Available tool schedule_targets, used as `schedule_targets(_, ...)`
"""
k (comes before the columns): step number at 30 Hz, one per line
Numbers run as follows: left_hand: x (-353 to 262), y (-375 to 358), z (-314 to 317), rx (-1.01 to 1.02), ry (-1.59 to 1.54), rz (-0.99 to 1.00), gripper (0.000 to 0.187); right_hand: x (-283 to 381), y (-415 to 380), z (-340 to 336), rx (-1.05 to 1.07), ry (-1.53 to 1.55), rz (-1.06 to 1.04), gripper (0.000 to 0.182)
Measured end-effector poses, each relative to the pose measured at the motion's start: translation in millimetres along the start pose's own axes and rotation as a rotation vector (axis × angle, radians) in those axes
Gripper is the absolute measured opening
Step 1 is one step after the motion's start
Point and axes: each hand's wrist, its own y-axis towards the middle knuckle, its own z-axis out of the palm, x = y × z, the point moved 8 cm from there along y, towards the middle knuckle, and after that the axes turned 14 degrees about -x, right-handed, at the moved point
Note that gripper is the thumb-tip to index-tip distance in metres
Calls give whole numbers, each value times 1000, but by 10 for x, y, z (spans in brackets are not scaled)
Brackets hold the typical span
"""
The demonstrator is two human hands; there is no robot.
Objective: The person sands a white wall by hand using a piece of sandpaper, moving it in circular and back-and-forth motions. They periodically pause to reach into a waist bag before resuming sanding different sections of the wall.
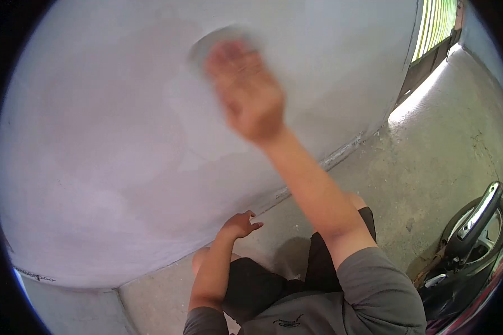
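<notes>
My right hand (246,92) is raised against a pale grey wall (95,145) and is blurred by motion. It presses a flat grey pad (215,42) onto the wall surface; only the pad's upper edge shows above my fingers. My left hand (239,224) hangs low near the foot of the wall, fingers loosely curled and holding nothing. I am crouched, with my knees in dark shorts below my arms.
The wall meets a rough concrete floor (430,156) along a seam running to the upper right. A motorbike wheel and mudguard (478,226) stand at the right edge. A bright barred gate (436,28) lies at the far top right.
</notes>
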Motion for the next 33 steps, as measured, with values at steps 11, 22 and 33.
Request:
schedule_targets(11,-62,95,67,-27,4,90,74,-1657,-192,-1040,-505,-227,733,34)
schedule_targets(22,68,93,147,-43,24,64,70,622,-299,216,120,172,-6,34)
schedule_targets(33,-19,79,45,-5,-21,45,71,-1758,-184,-1062,-456,-222,621,33)
